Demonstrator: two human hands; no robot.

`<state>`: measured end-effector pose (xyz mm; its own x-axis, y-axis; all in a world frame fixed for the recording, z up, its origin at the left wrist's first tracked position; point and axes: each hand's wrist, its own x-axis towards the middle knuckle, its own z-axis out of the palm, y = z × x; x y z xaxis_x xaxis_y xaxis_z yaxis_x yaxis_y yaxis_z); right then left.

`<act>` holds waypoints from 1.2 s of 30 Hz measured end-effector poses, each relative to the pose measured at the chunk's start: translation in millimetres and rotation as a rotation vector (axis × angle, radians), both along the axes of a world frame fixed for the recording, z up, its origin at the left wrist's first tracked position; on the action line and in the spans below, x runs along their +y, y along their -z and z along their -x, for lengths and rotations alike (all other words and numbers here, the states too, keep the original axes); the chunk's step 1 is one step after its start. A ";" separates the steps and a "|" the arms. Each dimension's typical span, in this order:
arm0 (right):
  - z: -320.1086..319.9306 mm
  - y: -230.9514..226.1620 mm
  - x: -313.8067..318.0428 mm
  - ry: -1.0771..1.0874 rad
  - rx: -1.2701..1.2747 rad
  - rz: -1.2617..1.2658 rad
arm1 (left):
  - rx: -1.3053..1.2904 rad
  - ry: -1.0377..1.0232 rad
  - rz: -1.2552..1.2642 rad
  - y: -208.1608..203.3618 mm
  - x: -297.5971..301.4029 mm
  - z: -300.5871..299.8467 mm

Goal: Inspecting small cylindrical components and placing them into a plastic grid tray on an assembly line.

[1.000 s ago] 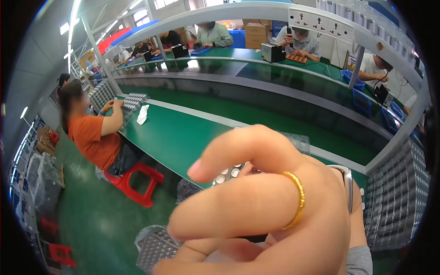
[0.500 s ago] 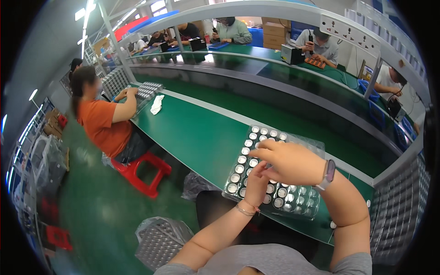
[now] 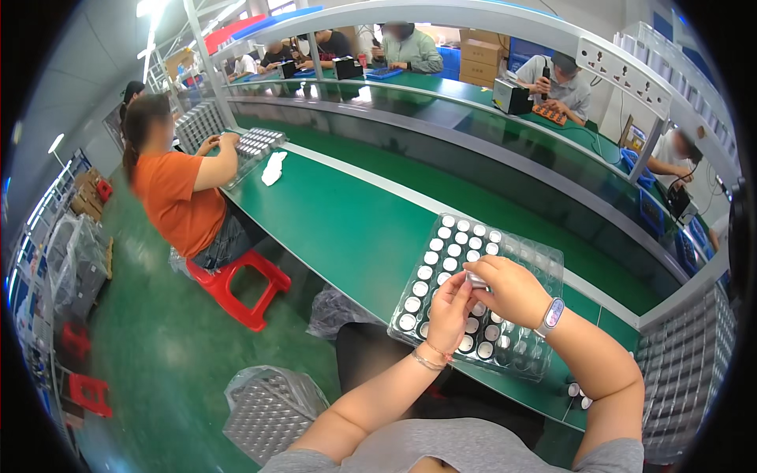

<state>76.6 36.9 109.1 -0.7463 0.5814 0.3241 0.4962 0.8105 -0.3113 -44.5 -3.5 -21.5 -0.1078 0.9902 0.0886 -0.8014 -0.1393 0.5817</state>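
Observation:
Over the tray my two hands meet fingertip to fingertip. A small pale silvery cylinder (image 3: pixel 475 280) is pinched between them. My left hand (image 3: pixel 449 314), a bracelet at its wrist, grips it from the left. From the right, my right hand (image 3: pixel 511 292), with a smartwatch, closes its fingers around the same piece, hiding part of it. Below lies a clear plastic tray (image 3: pixel 552 272) with round pockets. Rows of white-topped cylinders (image 3: pixel 424 273) fill its left part; some near pockets at its right look vacant. My hands cover its middle.
A few loose cylinders (image 3: pixel 574 389) lie by my right forearm on the green bench (image 3: pixel 331 213). Stacked trays (image 3: pixel 686 363) stand at the right. A wrapped tray stack (image 3: pixel 272 414) is on the floor. At the left, a co-worker in orange (image 3: pixel 177 201) sits on a red stool (image 3: pixel 251 296).
My right hand has drawn back from over the tray's left rows, its fingers now curled in against my left fingertips. The small cylinder now shows between both hands. The view has shifted slightly.

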 end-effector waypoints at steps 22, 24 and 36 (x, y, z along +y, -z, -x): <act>-80.6 -163.9 80.1 0.060 0.953 -0.184 | 0.080 0.076 0.043 -12.1 -1.8 -3.6; -107.4 -201.7 91.3 0.225 0.882 -0.468 | 0.079 0.076 0.045 -10.3 -1.2 -4.4; -146.7 -277.0 123.9 0.451 0.824 -0.712 | 0.083 0.107 0.041 -9.1 -0.9 -2.3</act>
